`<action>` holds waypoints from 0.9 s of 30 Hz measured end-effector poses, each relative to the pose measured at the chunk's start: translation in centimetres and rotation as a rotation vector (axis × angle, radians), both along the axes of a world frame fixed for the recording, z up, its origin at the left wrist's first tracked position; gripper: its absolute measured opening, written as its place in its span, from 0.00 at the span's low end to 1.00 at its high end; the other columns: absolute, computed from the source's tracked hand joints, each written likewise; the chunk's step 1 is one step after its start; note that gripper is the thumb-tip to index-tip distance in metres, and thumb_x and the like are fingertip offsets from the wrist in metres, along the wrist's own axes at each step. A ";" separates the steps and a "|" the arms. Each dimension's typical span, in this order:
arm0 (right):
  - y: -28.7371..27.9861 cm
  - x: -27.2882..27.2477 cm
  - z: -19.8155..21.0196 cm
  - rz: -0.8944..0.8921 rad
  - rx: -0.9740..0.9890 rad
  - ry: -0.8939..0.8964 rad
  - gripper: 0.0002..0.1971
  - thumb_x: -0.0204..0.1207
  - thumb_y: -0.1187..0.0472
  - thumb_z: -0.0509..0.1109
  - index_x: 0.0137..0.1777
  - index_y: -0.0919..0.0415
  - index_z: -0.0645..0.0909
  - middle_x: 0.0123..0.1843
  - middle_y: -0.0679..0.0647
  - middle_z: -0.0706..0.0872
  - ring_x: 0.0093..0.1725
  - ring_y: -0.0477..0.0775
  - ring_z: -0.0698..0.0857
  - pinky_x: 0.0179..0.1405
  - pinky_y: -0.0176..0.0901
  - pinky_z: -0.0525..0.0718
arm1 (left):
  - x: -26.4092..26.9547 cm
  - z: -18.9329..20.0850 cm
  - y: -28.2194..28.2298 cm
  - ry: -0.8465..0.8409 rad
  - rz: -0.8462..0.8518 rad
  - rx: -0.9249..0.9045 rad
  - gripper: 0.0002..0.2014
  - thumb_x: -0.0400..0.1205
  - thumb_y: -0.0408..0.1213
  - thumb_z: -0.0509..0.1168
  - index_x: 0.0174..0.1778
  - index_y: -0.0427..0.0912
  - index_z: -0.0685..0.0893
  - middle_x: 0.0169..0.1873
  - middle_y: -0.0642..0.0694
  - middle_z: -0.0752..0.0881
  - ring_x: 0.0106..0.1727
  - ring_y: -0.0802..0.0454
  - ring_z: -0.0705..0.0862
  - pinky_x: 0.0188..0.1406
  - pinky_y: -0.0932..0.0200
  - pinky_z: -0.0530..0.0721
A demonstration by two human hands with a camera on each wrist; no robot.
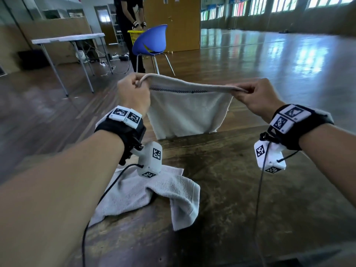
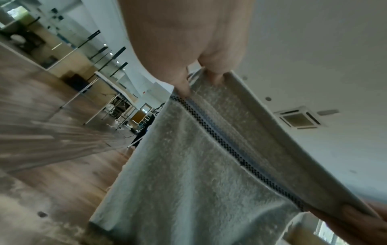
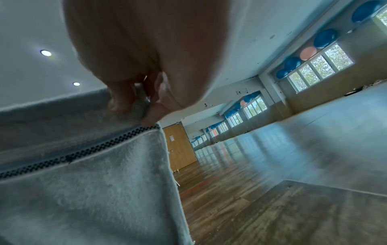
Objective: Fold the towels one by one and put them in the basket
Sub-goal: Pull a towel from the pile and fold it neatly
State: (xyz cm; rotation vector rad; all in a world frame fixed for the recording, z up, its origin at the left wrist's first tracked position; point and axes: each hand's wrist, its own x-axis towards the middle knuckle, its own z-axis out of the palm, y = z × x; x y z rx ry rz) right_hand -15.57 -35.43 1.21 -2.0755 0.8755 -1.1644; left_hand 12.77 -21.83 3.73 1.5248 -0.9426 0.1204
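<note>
We hold a white towel [image 1: 185, 110] up in the air beyond the far edge of the wooden table [image 1: 240, 185], its top edge stretched between our hands. Our left hand [image 1: 133, 91] pinches the left corner, our right hand [image 1: 254, 96] pinches the right corner. A second towel [image 1: 154, 193] lies crumpled on the near left of the table. Far off, a yellow basket [image 1: 134, 36] stands behind a blue chair [image 1: 152, 42].

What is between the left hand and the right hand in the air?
Only the held towel: its top edge stretches from the left hand to the right hand, each pinching a corner. The head view shows this best.
</note>
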 end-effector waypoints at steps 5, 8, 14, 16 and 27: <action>-0.3 1.5 -1.0 -0.075 0.054 -0.023 0.17 0.78 0.60 0.78 0.36 0.32 0.90 0.41 0.43 0.94 0.44 0.46 0.90 0.48 0.49 0.90 | 0.7 -1.6 1.1 -0.079 -0.001 0.277 0.08 0.81 0.34 0.68 0.50 0.41 0.93 0.40 0.43 0.90 0.38 0.49 0.84 0.39 0.55 0.85; 0.3 2.5 -1.0 -0.064 0.016 -0.143 0.16 0.78 0.57 0.78 0.39 0.28 0.90 0.41 0.33 0.92 0.46 0.36 0.90 0.45 0.30 0.85 | 0.6 -1.3 1.8 -0.068 0.032 0.101 0.08 0.82 0.35 0.67 0.48 0.40 0.91 0.40 0.37 0.90 0.35 0.49 0.82 0.32 0.55 0.82; 0.9 1.9 -2.4 -0.004 0.101 0.147 0.15 0.78 0.57 0.78 0.37 0.32 0.92 0.40 0.52 0.95 0.40 0.52 0.86 0.43 0.48 0.83 | 1.5 -2.4 4.3 -0.192 0.030 0.621 0.07 0.82 0.34 0.69 0.51 0.39 0.92 0.46 0.39 0.92 0.44 0.44 0.87 0.43 0.55 0.84; 1.4 1.1 -2.8 -0.022 0.091 0.203 0.12 0.77 0.58 0.79 0.41 0.34 0.92 0.38 0.47 0.94 0.40 0.51 0.90 0.43 0.48 0.87 | 1.7 -3.0 5.9 -0.219 -0.038 0.793 0.08 0.81 0.37 0.70 0.46 0.37 0.93 0.43 0.39 0.92 0.45 0.44 0.89 0.43 0.55 0.85; 8.9 -7.1 -1.6 -0.169 -0.074 0.158 0.04 0.78 0.60 0.77 0.48 0.52 0.93 0.32 0.33 0.87 0.31 0.33 0.80 0.36 0.36 0.77 | -1.3 -0.6 13.9 -0.209 -0.209 0.732 0.04 0.83 0.38 0.70 0.46 0.42 0.88 0.34 0.49 0.86 0.33 0.53 0.80 0.29 0.65 0.75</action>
